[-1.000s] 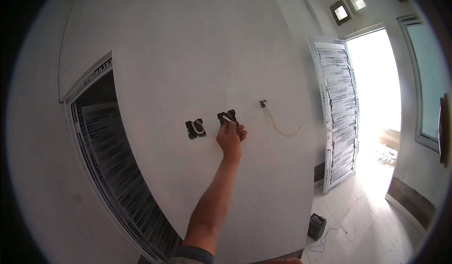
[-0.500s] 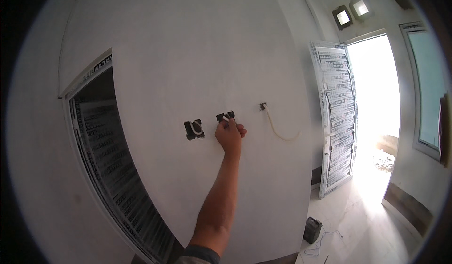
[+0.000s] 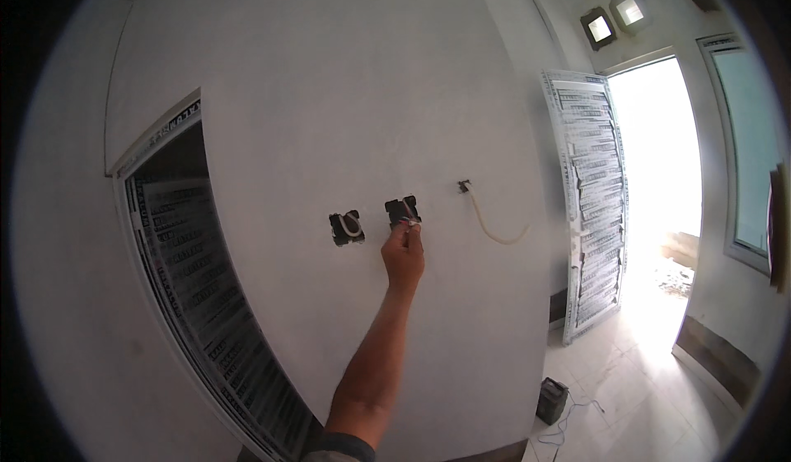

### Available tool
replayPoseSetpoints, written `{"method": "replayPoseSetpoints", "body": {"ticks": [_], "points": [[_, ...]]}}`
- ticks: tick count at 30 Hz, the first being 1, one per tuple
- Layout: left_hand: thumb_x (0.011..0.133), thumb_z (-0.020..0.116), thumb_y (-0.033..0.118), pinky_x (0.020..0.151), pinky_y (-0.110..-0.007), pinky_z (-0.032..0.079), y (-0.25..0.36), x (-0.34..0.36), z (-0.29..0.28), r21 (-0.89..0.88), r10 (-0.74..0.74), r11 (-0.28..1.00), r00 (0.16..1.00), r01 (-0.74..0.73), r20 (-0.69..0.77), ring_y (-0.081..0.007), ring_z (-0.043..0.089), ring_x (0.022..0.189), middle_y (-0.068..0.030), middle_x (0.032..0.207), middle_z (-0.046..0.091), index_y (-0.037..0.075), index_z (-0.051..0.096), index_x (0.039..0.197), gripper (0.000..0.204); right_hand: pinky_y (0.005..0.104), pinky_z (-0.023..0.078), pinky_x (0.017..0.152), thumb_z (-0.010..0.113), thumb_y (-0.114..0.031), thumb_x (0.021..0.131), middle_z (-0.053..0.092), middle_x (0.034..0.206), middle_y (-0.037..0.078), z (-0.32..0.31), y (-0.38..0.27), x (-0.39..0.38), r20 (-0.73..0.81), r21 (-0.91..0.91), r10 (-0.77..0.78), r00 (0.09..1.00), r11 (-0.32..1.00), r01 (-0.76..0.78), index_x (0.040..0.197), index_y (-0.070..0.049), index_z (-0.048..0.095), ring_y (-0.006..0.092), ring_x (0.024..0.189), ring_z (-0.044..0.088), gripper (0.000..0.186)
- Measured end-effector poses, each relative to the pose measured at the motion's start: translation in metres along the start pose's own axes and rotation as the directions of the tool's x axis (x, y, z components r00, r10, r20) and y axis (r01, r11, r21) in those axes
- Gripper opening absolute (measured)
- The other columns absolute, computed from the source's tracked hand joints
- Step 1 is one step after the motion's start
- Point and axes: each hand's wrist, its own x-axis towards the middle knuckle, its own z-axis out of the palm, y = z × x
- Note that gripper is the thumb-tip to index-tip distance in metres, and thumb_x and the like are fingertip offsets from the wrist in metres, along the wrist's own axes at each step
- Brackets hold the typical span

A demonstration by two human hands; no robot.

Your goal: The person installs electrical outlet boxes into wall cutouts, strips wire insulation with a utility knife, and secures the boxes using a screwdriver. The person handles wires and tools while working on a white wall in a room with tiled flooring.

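My left hand (image 3: 403, 256) reaches up to the wall, its thumb and fingers pinched on the end of an electrical cable (image 3: 409, 222). Thin wires show at the fingertips, though too small to make out well. Just above the fingers is a dark square recessed wall box (image 3: 403, 207), its lower part partly covered by the hand. To its left sits a second dark wall box (image 3: 339, 231) with a looped white cable (image 3: 353, 230) in it. My right hand is out of view.
A long white cable (image 3: 486, 230) hangs from a small hole in the wall on the right. At left stands a door frame (image 3: 156, 137) with a film-wrapped door. A wrapped door (image 3: 592, 207) stands ajar by a bright doorway. A dark box-shaped device (image 3: 552, 400) with a cord rests on the floor.
My left hand has moved slightly down, uncovering more of the wall box. The white cable end it held upward is now lower, with thin wires showing. The view has shifted a little.
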Motion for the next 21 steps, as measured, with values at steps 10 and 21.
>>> {"method": "replayPoseSetpoints", "body": {"ticks": [10,21], "points": [[0.099,0.061,0.012,0.06,-0.036,0.056,0.011,0.009,-0.032,0.334,0.383,0.785,0.832,-0.522,0.4,-0.0288,0.071,0.065,-0.0157,0.079,0.071,0.002,0.067,0.124,0.027,0.0314,0.049,0.052,0.06,-0.018,0.097,0.068,0.08,0.014,0.044,-0.07,0.13,0.211,0.124,-0.184,0.96,0.979,0.161,0.122,0.002,0.061,0.0174,0.059,0.061,0.032],[0.105,0.053,0.016,0.056,-0.026,0.054,0.009,0.015,-0.05,-0.257,-0.372,0.822,0.821,0.508,0.433,-0.0127,0.068,0.061,-0.0081,0.083,0.07,0.01,0.057,0.144,0.039,0.024,0.042,0.047,0.057,-0.008,0.096,0.072,0.082,0.012,0.139,-0.251,0.056,0.128,-0.013,-0.536,0.835,0.841,0.541,0.13,0.003,0.058,0.0066,0.054,0.052,0.035]]}}
